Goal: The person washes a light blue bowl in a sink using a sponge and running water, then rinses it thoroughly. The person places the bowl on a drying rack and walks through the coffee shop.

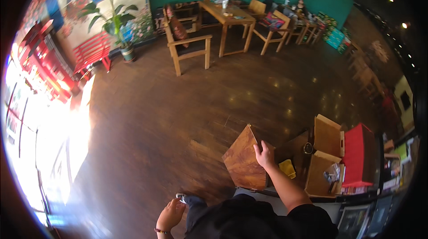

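A brown wooden panel [243, 162], apparently a hinged counter flap, stands tilted in front of me to the right. My right hand [265, 155] grips its right edge, the thumb on the near face and some fingertips hidden. My left hand [170, 215] hangs low beside my leg with loosely bent fingers and nothing visible in it; a beaded bracelet circles that wrist. Just right of my right forearm, a folded yellow cloth [287, 168] rests on the dark counter [299, 142]. A small round dish [308, 148] sits farther along the counter.
Two shallow wooden trays [329, 135] stand on the counter, the nearer one with a plastic bag, beside a red roof-shaped box [357, 157]. Across the wooden floor [160, 115] are a wooden armchair [187, 45], a table [230, 15], a red bench [92, 51] and a potted plant [127, 53]. A person sits far back.
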`<state>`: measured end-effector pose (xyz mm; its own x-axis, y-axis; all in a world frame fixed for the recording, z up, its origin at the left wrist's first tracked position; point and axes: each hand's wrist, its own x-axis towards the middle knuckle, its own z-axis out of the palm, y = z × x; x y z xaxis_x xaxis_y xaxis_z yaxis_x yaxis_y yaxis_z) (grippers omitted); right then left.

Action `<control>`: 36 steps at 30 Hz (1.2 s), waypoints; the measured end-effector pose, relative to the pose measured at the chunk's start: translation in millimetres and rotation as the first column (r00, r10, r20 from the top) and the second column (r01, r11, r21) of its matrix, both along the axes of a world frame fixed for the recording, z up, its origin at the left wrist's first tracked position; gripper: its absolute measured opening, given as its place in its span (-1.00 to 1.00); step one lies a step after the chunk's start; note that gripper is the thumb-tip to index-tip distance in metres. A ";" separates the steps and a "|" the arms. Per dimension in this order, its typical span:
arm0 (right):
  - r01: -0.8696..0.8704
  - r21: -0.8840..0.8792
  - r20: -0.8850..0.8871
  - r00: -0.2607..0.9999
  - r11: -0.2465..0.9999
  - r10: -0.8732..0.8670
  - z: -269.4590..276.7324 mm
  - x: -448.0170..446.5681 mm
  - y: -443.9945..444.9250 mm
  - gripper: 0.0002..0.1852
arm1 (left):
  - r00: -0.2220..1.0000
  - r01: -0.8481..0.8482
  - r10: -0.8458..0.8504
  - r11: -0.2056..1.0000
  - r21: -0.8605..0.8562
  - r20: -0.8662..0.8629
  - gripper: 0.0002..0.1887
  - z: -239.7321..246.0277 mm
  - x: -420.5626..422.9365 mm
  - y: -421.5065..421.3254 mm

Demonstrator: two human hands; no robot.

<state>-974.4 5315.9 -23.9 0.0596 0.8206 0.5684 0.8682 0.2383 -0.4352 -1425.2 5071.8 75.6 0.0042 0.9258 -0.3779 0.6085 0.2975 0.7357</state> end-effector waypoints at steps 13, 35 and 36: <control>0.176 -0.345 0.093 0.984 0.922 -0.154 19.5 -82.4 -54.2 -0.60 | 0.988 -0.112 0.119 0.991 -0.072 0.102 -0.54 -11.4 -272.0 79.2; 0.462 -0.499 -0.318 0.689 0.733 -0.651 -37.8 -76.2 -73.8 -0.45 | 0.959 0.240 -0.237 0.971 -0.003 -0.157 -0.47 23.5 -358.6 377.2; 0.458 -0.506 -0.326 0.683 0.731 -0.654 -39.0 -76.5 -72.3 -0.45 | 0.959 0.242 -0.242 0.970 -0.016 -0.145 -0.47 21.9 -361.1 379.9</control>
<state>-1050.9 5243.6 -62.9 0.7401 0.6723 0.0186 0.4539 -0.4789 -0.7514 -1786.3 5451.7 97.5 0.1741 0.9047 -0.3890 0.7620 0.1265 0.6352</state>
